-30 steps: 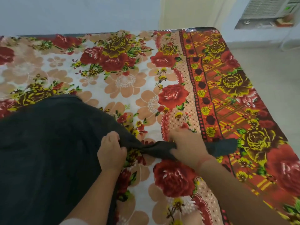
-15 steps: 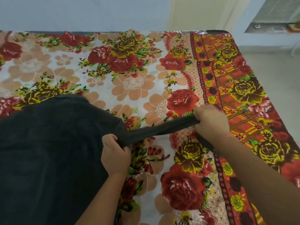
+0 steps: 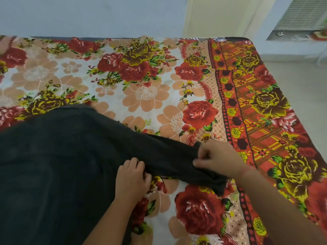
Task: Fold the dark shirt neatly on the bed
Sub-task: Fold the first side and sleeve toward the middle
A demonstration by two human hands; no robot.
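Observation:
The dark shirt [image 3: 58, 167] lies spread over the left half of the bed [image 3: 145, 96], which has a floral sheet. One sleeve [image 3: 169, 156] stretches out to the right across the sheet, flattened and wide. My left hand [image 3: 132, 175] pinches the lower edge of the sleeve where it meets the shirt's body. My right hand [image 3: 217, 159] grips the sleeve near its cuff end, and the cuff [image 3: 218, 187] pokes out below that hand. The shirt's lower part runs out of view at the left and bottom.
The bed's right edge [image 3: 300, 124] drops to a pale floor [image 3: 304, 85]. A blue-grey wall [image 3: 88, 15] stands behind the bed. A white louvred unit [image 3: 300, 15] sits at the top right.
The sleeve was twisted into a thin rope; now it lies wider and flatter. My right hand has moved with it, first up, then back down toward me. My left hand stays at the sleeve's base.

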